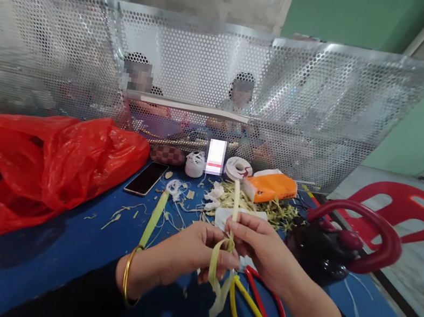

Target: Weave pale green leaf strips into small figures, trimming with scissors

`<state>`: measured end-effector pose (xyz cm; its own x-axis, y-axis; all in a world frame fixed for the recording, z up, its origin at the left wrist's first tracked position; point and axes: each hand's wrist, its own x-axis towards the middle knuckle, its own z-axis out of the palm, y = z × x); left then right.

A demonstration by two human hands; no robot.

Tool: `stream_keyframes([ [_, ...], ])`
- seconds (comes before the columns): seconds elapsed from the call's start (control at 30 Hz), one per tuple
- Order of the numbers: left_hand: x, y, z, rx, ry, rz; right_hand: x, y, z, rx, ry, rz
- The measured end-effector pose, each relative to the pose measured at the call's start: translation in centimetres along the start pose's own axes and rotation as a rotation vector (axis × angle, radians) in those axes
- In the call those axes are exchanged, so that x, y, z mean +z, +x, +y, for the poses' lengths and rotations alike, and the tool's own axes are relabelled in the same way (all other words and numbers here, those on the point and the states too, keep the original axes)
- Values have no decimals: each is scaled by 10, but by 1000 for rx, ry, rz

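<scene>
A pale green leaf strip (pixel 215 263) is pinched between my two hands, looped near the fingers with one end hanging down. My left hand (pixel 196 246), with a gold bangle at the wrist, is closed on the looped part. My right hand (pixel 253 237) grips the strip's upper length, which sticks up above the fingers. Just below the hands lie scissors (pixel 250 315) with one yellow and one red handle; their blades are mostly hidden. A longer folded green leaf strip (pixel 154 219) rests on the table left of my left hand.
A red plastic bag (pixel 51 163) covers the left side. A phone (pixel 147 177), white string (pixel 194 166), a ribbon spool (pixel 238 167) and an orange tissue pack (pixel 270 185) lie behind. At right stands a dark pot (pixel 323 249). Two people sit beyond a perforated metal screen (pixel 196 63).
</scene>
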<state>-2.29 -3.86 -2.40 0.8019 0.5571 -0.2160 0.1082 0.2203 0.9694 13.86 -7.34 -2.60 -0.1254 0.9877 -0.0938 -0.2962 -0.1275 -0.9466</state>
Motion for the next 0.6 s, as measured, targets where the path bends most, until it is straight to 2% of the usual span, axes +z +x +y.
stream_keyframes([
  [0.3, -1, 1, 3, -28, -28, -5, 0, 2, -2, -169, 80, 279],
  [0.47, -1, 1, 3, 10, -63, 15, -3, 4, -3, -78, 20, 216],
  [0.6, -2, 1, 3, 76, -155, 132, -4, -3, -13, -14, -154, 104],
])
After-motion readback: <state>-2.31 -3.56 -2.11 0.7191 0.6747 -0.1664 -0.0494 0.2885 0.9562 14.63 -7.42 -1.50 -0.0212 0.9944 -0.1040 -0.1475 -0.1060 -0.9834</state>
